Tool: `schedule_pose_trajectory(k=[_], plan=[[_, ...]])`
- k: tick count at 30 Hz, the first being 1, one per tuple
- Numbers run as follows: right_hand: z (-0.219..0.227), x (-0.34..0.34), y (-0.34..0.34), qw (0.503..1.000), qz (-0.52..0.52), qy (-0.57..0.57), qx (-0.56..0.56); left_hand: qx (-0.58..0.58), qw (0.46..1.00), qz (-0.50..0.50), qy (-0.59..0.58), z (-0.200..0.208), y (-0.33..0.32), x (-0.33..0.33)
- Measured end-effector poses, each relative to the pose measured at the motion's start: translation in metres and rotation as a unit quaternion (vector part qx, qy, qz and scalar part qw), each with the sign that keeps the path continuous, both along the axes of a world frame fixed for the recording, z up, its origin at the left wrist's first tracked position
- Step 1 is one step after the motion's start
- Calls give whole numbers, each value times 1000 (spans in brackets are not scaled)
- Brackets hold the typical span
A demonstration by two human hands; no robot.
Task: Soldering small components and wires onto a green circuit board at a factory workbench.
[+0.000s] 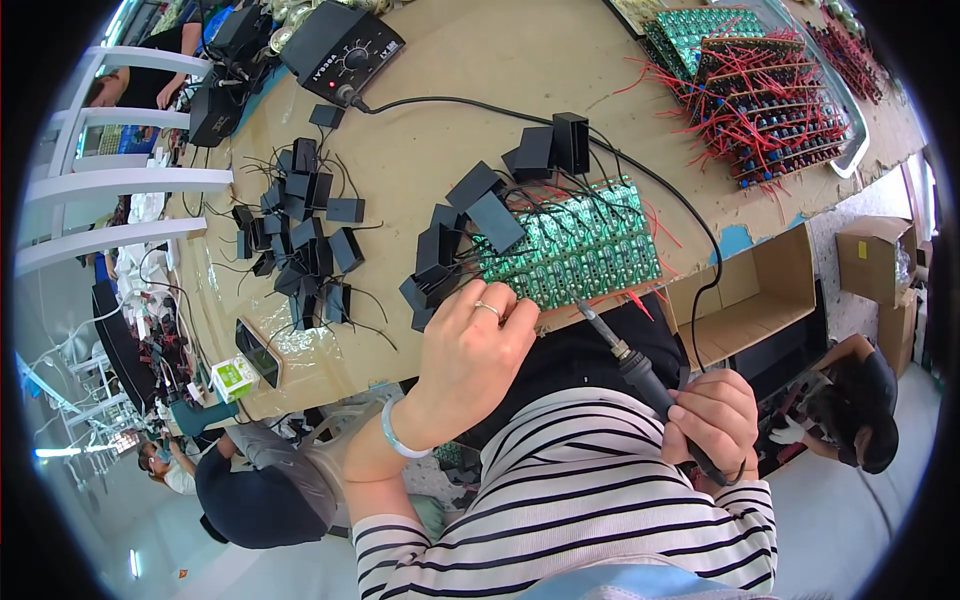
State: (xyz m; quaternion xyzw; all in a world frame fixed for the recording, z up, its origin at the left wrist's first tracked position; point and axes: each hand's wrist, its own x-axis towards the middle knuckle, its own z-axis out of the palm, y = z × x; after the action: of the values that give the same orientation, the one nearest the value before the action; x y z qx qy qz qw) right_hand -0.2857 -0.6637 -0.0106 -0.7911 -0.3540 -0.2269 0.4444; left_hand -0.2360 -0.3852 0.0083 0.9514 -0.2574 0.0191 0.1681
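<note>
Single head-worn fisheye view looks steeply down, close over the workbench (420, 170) edge and wearer's torso, straight lines bowing toward the rim

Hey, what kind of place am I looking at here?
Likely an electronics assembly workshop: the right hand holds a soldering iron, a panel of green circuit boards lies on the bench, and a soldering station stands behind.
</note>
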Motion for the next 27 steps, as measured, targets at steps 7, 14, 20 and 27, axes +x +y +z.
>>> schedule_pose_trajectory(k=[7,14,20,27], plan=[[1,2,6,1000,4,13,14,-10,998,32,-46,0,2,-5],[-2,-12,-1,997,-67,24,-3,-130,944,264,-146,13,51,-18],[2,-3,3,998,-51,16,11,-2,947,301,-113,-17,147,-34],[7,-8,7,998,-51,37,-6,-3,971,155,-181,-28,160,-11]])
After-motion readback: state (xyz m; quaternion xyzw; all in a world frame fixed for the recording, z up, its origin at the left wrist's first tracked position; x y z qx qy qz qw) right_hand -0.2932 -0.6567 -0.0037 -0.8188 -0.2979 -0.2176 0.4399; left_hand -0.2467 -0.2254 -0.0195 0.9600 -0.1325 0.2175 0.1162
